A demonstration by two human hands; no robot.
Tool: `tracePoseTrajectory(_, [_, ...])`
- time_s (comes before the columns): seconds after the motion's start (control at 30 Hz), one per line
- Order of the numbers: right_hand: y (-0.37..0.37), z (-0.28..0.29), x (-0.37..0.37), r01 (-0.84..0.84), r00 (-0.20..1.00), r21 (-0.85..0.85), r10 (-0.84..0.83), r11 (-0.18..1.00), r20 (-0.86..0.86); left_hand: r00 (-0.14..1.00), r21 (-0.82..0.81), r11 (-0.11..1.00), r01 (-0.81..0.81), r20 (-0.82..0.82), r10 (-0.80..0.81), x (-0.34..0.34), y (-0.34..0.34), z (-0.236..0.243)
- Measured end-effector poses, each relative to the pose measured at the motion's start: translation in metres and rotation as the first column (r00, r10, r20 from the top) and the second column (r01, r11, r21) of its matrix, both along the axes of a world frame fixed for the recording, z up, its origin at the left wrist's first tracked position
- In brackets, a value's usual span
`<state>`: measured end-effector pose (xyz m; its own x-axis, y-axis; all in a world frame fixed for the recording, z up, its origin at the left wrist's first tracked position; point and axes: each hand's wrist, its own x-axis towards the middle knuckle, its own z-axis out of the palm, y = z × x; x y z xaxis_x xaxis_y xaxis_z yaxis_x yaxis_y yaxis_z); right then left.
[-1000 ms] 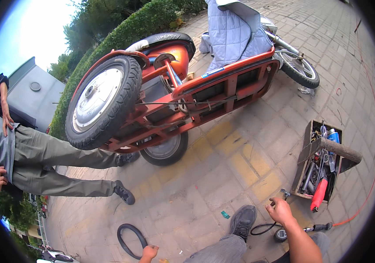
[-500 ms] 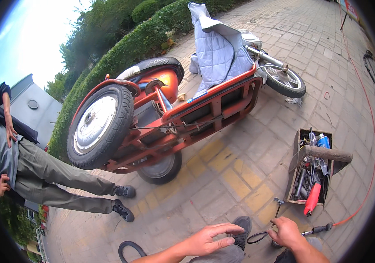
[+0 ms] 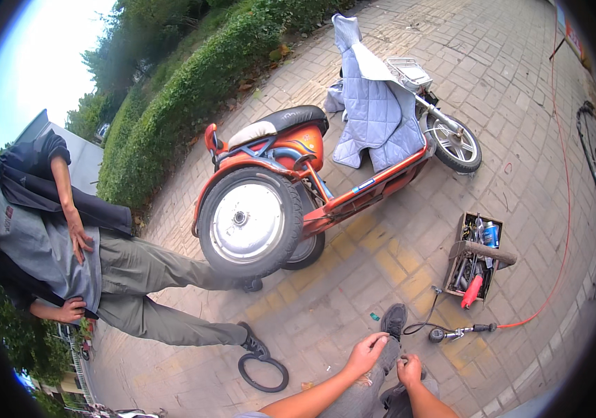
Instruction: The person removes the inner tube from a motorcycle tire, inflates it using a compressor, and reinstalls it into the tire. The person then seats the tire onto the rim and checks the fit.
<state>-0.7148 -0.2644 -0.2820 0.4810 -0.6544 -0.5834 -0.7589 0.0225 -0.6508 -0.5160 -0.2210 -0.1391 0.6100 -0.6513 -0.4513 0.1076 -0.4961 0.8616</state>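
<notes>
My left hand is closed above my leg, its thumb and fingers pressed together. My right hand is curled closed beside my other leg; what either holds, if anything, is too small or hidden to tell. Just beyond them lies an air inflator with a round gauge, joined to a red hose and a short black hose. A wooden toolbox full of tools stands behind it. To the left of my legs a black rubber ring lies on the paving.
An orange three-wheeler leans tipped, a grey quilted cover over its front. At left, another person stands, both hands at waist and hips, one foot by the rubber ring. A hedge borders the paving.
My left hand has gone from open to closed. My right hand has moved left, away from the short hose. The view has shifted, and more of the other person and the three-wheeler's seat shows.
</notes>
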Motion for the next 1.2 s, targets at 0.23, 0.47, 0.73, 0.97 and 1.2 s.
tracePoseTrajectory(0.23, [-0.042,0.187,-0.010,-0.189,0.963,0.009,0.188,0.982,-0.196,0.563,0.247,0.653,-0.716,-0.348,0.750,0.105,0.159,0.145])
tracePoseTrajectory(0.47, [-0.097,0.237,0.213,-0.117,0.992,0.014,0.118,0.993,-0.043,0.339,0.145,0.413,-0.899,-0.365,0.867,0.307,0.189,0.119])
tracePoseTrajectory(0.73, [-0.093,0.245,0.511,0.166,0.960,0.220,-0.208,0.961,0.185,0.430,0.044,0.538,-0.842,-0.547,0.718,0.418,0.188,0.125])
tracePoseTrajectory(0.97, [-0.103,0.251,0.559,0.246,0.927,0.573,-0.362,0.782,0.096,0.486,0.069,0.611,-0.788,-0.539,0.688,0.431,0.191,0.138])
tracePoseTrajectory(1.2, [-0.121,0.208,0.554,0.192,0.871,0.680,-0.442,0.708,0.214,0.471,0.176,0.637,-0.750,-0.533,0.702,0.442,0.184,0.148])
